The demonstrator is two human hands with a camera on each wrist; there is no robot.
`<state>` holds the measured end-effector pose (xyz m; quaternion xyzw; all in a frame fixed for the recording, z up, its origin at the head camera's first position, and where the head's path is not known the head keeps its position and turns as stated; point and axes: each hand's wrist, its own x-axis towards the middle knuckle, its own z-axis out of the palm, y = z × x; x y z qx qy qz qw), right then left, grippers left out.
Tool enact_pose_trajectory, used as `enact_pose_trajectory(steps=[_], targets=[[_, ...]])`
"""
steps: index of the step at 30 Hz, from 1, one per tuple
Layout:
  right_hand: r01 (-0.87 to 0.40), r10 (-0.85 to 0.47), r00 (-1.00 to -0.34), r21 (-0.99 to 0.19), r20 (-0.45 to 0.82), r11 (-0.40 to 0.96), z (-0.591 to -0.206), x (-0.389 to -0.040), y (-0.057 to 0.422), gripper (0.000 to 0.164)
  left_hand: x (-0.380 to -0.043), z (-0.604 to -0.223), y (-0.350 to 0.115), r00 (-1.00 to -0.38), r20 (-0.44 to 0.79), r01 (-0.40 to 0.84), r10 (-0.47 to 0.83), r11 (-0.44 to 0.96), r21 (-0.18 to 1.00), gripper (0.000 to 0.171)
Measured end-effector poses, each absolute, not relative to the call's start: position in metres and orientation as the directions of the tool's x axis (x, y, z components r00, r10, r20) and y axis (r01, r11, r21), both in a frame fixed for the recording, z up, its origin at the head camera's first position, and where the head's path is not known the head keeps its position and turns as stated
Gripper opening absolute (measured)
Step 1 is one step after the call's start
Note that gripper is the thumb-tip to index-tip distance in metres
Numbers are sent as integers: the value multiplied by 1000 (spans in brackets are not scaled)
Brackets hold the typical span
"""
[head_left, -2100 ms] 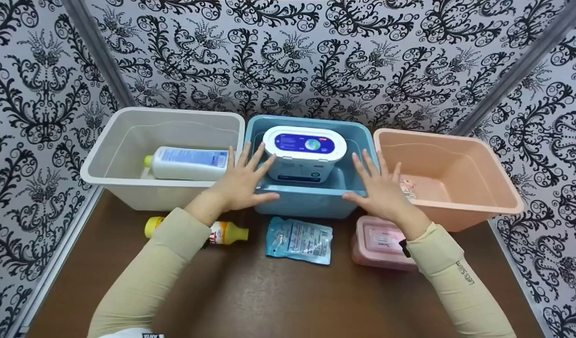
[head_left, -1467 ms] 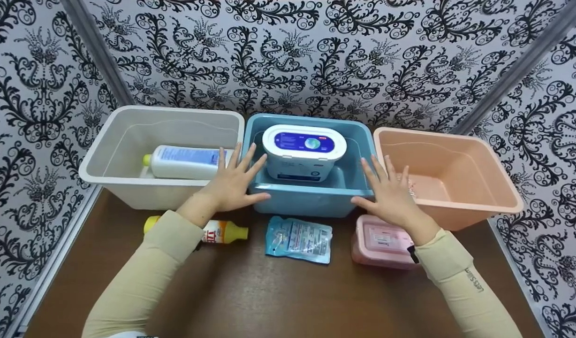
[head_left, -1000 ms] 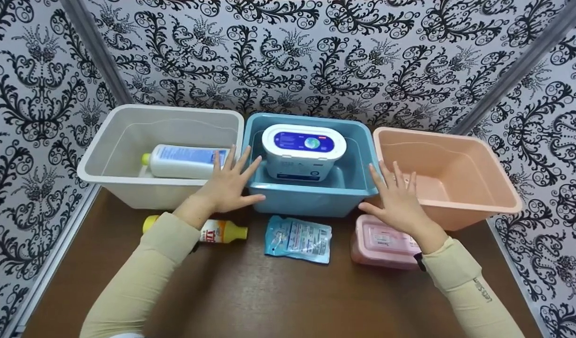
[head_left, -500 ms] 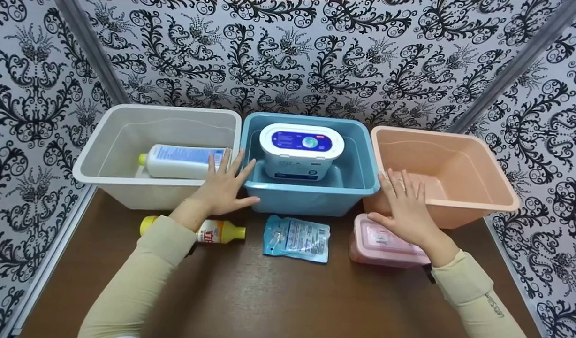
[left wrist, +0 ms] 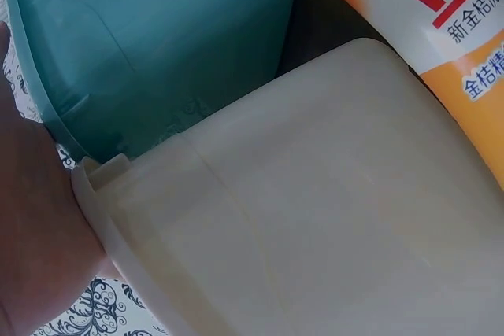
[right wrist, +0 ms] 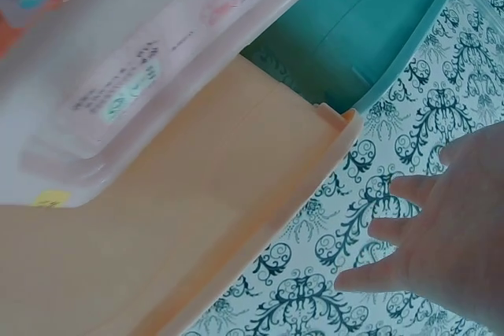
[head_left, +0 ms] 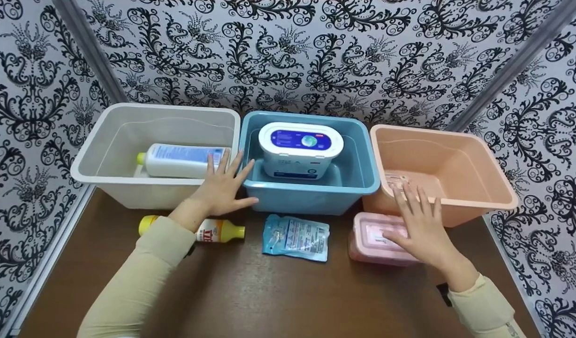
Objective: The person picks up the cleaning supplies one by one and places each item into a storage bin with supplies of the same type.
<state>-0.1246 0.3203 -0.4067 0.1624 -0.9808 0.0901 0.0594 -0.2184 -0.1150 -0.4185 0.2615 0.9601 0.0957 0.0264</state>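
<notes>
My left hand [head_left: 220,190], fingers spread and holding nothing, is over the front rims where the off-white bin [head_left: 142,180] meets the blue bin [head_left: 311,188]. In the left wrist view the hand lies along the off-white bin's rim. Below that arm a yellow bottle [head_left: 228,231] with an orange and white label lies on the table, partly hidden by the sleeve. My right hand [head_left: 424,232], spread and holding nothing, hovers between the orange bin [head_left: 461,205] and a pink lidded box [head_left: 367,239]. It covers the box's right part.
A white bottle [head_left: 175,164] with a yellow cap lies in the off-white bin. A white lidded tub [head_left: 297,165] stands in the blue bin. Something small and clear-looking [head_left: 395,178] lies inside the orange bin. A blue pouch [head_left: 295,238] lies on the brown table [head_left: 278,295].
My right hand has moved right and toward me, from the blue bin's right rim to over the pink box. The left hand has shifted slightly left. Both stay spread.
</notes>
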Motion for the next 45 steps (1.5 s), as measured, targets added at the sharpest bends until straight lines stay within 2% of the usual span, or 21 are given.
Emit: enact_pose_trajectory(steps=[7, 13, 21, 27, 38, 45], targets=[[-358, -330, -918, -100, 218, 928, -413, -104, 329, 92, -217, -418, -115, -862, 3, 496, 507, 842, 211, 89], [-352, -318, -922, -139, 219, 926, -426, -94, 339, 95, -217, -417, -115, -861, 4, 499, 508, 844, 196, 89], [-310, -281, -945, -188, 165, 932, -445, -90, 349, 96, -217, -416, -115, -863, -13, 493, 505, 848, 195, 90], [-236, -229, -972, -230, 58, 944, -458, -95, 359, 95, -217, -416, -114, -862, -4, 499, 507, 850, 170, 89], [-204, -224, -974, -328, -25, 923, -479, -105, 374, 96, -216, -418, -115, -865, -3, 492, 502, 848, 195, 90], [-247, -256, -967, -273, 3, 930, -491, -104, 375, 89, -217, -418, -116, -865, -5, 491, 501, 850, 190, 90]])
